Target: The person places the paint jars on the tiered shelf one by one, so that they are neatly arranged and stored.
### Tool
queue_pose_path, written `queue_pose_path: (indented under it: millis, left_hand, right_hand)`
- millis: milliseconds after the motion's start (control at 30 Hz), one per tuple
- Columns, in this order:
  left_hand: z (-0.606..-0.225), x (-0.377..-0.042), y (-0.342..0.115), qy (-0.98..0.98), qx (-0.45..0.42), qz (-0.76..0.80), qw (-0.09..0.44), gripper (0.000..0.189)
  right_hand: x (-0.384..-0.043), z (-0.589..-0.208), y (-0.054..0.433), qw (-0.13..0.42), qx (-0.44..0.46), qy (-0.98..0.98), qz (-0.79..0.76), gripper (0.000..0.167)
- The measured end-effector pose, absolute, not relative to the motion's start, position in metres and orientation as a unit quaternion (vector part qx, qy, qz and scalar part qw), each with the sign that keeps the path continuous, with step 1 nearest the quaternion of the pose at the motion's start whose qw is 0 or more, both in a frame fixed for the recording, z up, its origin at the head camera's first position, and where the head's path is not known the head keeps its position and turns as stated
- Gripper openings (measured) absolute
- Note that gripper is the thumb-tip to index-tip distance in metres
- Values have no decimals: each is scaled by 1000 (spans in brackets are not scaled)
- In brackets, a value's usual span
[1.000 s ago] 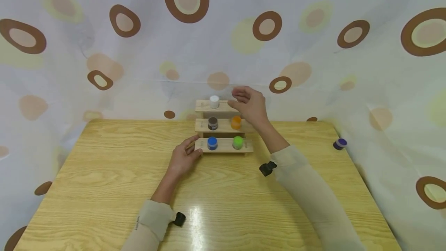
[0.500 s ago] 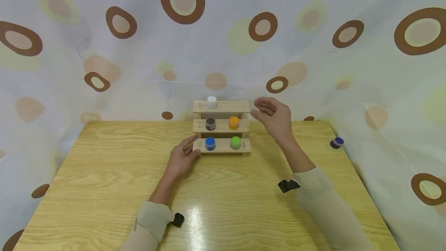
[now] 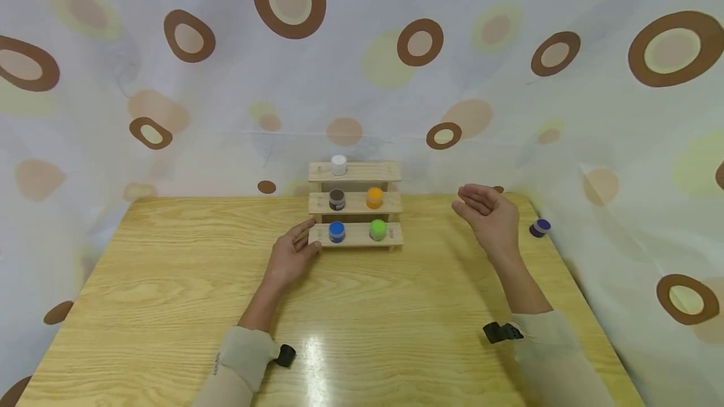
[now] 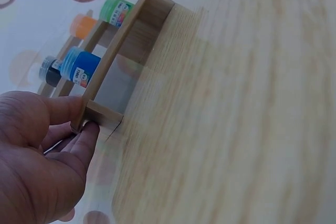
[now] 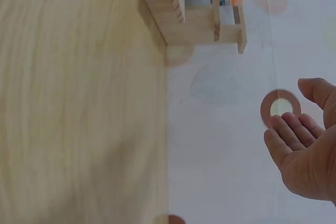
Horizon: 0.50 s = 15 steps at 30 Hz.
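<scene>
A three-tier wooden stand (image 3: 355, 236) is at the back of the table. My left hand (image 3: 290, 257) grips the left end of its lowest step, the thumb (image 4: 65, 109) on one face and fingers (image 4: 86, 142) curled under the other. On the steps are paint jars: a blue jar (image 3: 336, 232) and a green jar (image 3: 378, 229) at the bottom, a dark brown jar (image 3: 337, 200) and an orange jar (image 3: 374, 198) in the middle, and a white jar (image 3: 339, 165) on the top left. My right hand (image 3: 493, 222) hovers with relaxed fingers, holding nothing, left of a purple jar (image 3: 540, 227).
The purple jar stands by the right edge of the wood-grain table (image 3: 396, 319). Behind the table hangs a white cloth (image 3: 351, 99) with brown and beige circles, which also runs along the right side. A black strap (image 3: 502, 332) is on the right wrist.
My right hand has moved from beside the stand's top step to the right and lower, closer to the purple jar. The left hand keeps its grip on the stand.
</scene>
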<state>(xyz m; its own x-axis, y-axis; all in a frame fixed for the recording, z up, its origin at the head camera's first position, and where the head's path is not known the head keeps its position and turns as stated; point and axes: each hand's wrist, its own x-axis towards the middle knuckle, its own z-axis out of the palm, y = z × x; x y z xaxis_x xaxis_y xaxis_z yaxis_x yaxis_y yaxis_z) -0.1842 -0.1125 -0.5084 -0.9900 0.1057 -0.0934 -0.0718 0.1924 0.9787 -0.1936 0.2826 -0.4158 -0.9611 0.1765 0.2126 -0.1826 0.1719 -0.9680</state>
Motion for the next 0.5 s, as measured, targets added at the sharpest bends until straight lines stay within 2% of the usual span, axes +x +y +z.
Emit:
queue_pose_path:
  millis: [500]
  left_hand:
    - [-510, -182, -113, 779, 14, 623, 68, 60]
  right_hand:
    - [-154, -439, 365, 184, -104, -674, 708, 51]
